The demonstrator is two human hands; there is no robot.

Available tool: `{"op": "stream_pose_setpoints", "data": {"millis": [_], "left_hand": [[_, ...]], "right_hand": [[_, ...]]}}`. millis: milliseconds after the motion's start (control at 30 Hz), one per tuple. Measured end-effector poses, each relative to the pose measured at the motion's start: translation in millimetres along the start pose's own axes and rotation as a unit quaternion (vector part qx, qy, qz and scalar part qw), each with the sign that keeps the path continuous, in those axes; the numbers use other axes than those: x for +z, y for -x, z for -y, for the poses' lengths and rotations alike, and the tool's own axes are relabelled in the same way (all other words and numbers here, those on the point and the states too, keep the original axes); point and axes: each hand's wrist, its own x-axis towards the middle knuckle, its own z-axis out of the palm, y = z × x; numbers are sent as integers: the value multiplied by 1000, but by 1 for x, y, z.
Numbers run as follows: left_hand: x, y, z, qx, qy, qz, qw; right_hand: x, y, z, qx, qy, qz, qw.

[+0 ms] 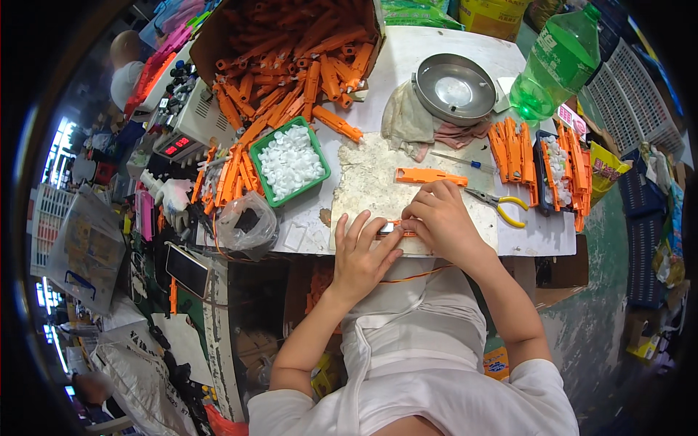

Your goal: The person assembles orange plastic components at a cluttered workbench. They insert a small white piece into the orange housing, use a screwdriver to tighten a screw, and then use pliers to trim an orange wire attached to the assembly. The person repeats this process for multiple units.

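A small orange plastic shell [409,224] with a white and black part [387,228] in it lies low at the near edge of the work board. My right hand [445,227] pinches it from the right, its fingertips bent down over the shell. From the left, the thumb and forefinger of my left hand [361,256] press on its near side, while the other fingers fan out over the board. My hands cover much of the shell. Just beyond my right fingers rests another orange shell [430,176]. Thin red and yellow wires [416,278] hang below the table edge across my lap.
Yellow-handled pliers [504,208] and a screwdriver [459,160] lie right of the worn board [363,168]. At left stand a green basket [326,174] of white plastic pieces and a box [378,36] of orange shells. Beyond are a metal bowl [476,109] and a green bottle [556,65].
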Motion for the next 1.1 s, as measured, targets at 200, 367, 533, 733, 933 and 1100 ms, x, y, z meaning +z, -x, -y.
{"op": "stream_pose_setpoints", "data": {"millis": [200,367,533,733,933,1100], "left_hand": [[-1,-4,-5,-8,10,4,1000],[0,-4,-4,4,-10,7,1000],[0,1,-3,4,-8,4,1000],[-2,-4,-7,-10,10,13,1000],[-5,1,-5,-29,60,1,998],[-8,-4,-8,-38,83,-4,996]], "right_hand": [[5,-1,-7,9,10,1,1000],[-6,5,-7,18,-20,-82,996],[-56,65,-22,180,28,-268,946],[-66,129,-62,333,117,-260,899],[-76,116,-63,229,167,-337,898],[-123,95,-78,205,341,-378,836]]}}
